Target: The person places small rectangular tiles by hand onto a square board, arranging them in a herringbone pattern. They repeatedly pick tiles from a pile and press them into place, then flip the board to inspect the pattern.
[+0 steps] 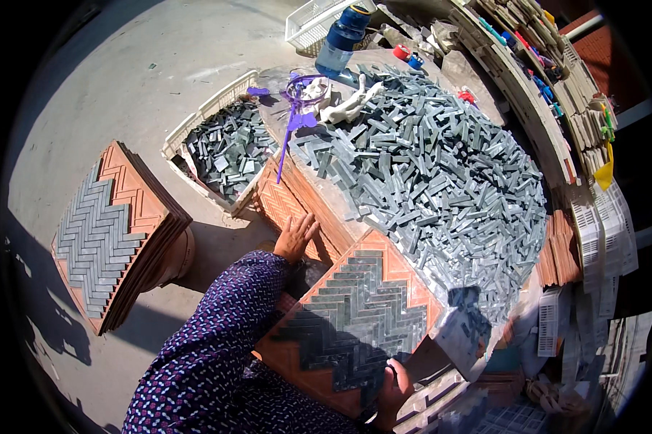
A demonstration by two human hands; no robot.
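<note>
An orange mould tray (395, 271), partly filled with grey stone strips in a herringbone pattern (355, 311), lies tilted in front of me. My right hand (395, 387) grips its near lower edge. My left hand (295, 237) rests flat, fingers apart, on the edge of a stack of orange trays (286, 199) beside the table. A big heap of loose grey stone strips (442, 166) covers the table just beyond the tray.
A stack of orange trays (134, 188) with a filled herringbone sheet on top stands at the left on the concrete floor. A white crate (210, 108) holds more grey strips. A blue water bottle (340, 40), purple scissors-like tool (297, 108) and white gloves lie at the far edge. White plastic grids pile at the right.
</note>
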